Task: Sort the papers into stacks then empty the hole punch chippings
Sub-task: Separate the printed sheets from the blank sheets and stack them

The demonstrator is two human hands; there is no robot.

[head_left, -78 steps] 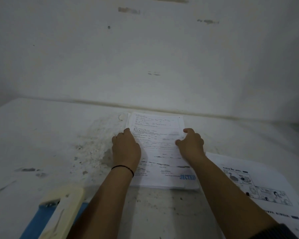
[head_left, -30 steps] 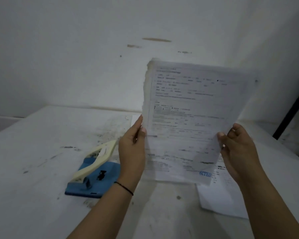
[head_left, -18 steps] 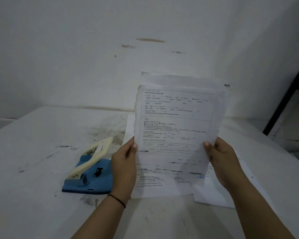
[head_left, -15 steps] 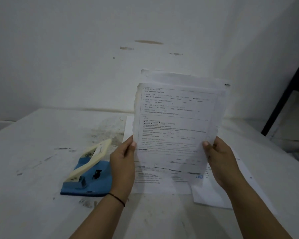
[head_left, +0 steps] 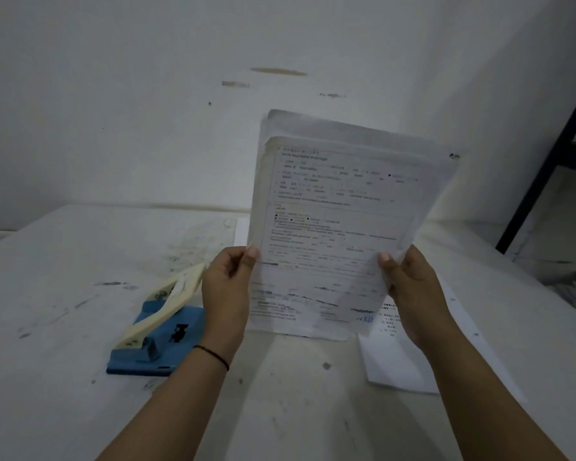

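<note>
I hold a bundle of printed papers (head_left: 340,207) upright in front of me, above the white table (head_left: 64,261). My left hand (head_left: 228,291) grips its left edge and my right hand (head_left: 413,294) grips its right edge. The front sheet sits lower than the sheets behind it. Its bottom edge hangs just above another printed sheet (head_left: 280,314) lying flat on the table. A blue hole punch with a cream lever (head_left: 160,327) stands to the left of my left wrist, lever raised. A second flat stack of papers (head_left: 399,361) lies under my right forearm.
A stained white wall (head_left: 147,111) rises directly behind the table. A black metal frame (head_left: 546,168) stands at the right, past the table's edge. Dark smudges mark the table's left part.
From pressing a sheet flat on the table, my hands have lifted a bundle of papers upright. In the last half second it stays nearly still, only slightly shifted.
</note>
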